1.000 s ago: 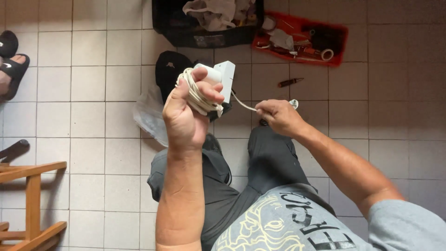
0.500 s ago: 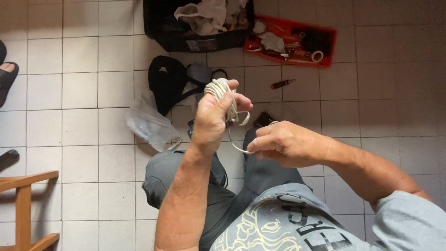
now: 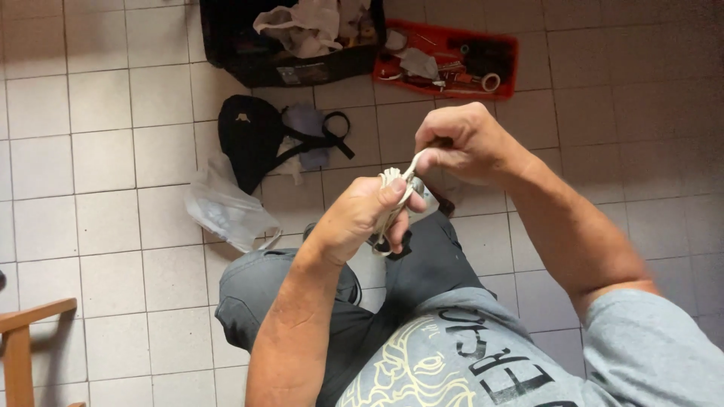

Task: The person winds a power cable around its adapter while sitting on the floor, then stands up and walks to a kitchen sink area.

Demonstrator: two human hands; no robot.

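— What have you got hold of there?

— Your left hand point(image 3: 358, 215) is closed round a coiled white cord point(image 3: 391, 197), held over your lap; your right hand point(image 3: 461, 143) pinches its loose end just above, fingers curled tight.

— How will it handle?

— Light, soft and springy, I'd judge; the loops could slip loose, so grip the bundle's middle.

— And the containers?

— The red tray point(image 3: 507, 75) on the tiles holds tape and small tools; the black bin point(image 3: 249, 64) beside it holds crumpled cloth and paper.
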